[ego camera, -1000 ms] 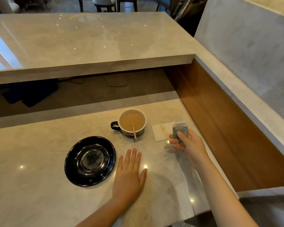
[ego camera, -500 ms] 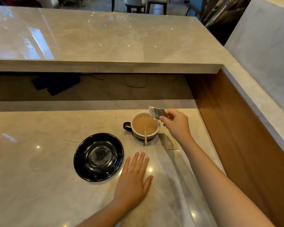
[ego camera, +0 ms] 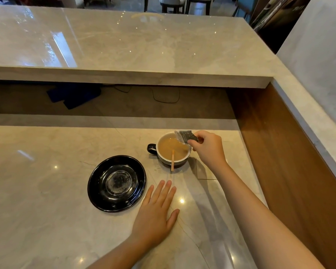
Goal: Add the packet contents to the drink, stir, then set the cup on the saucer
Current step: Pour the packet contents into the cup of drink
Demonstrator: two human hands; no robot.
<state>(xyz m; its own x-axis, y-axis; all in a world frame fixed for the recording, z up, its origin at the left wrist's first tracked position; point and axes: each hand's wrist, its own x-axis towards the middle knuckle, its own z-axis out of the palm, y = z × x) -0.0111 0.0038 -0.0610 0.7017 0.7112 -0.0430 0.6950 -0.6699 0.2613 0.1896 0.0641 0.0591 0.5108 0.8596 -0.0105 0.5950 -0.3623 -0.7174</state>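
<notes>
A dark cup [ego camera: 164, 159] with a light inside holds a tan drink, and a wooden stir stick [ego camera: 172, 160] leans out over its near rim. My right hand [ego camera: 209, 148] pinches a small grey packet [ego camera: 185, 136], tipped with its torn end over the cup's far right rim. A black saucer [ego camera: 116, 183] lies on the counter to the left of the cup, with nothing on it. My left hand [ego camera: 157, 214] rests flat on the counter, fingers apart, just right of the saucer.
The pale marble counter [ego camera: 47, 191] runs under a higher marble ledge [ego camera: 124, 45] at the back. A wooden side panel [ego camera: 291, 152] closes off the right. A pale paper napkin [ego camera: 206, 171] lies under my right forearm. Dark blue cloth [ego camera: 74, 95] and a cable sit beneath the ledge.
My right hand lifted the packet from beside the napkin to over the cup and tipped it. The left hand stayed flat on the counter.
</notes>
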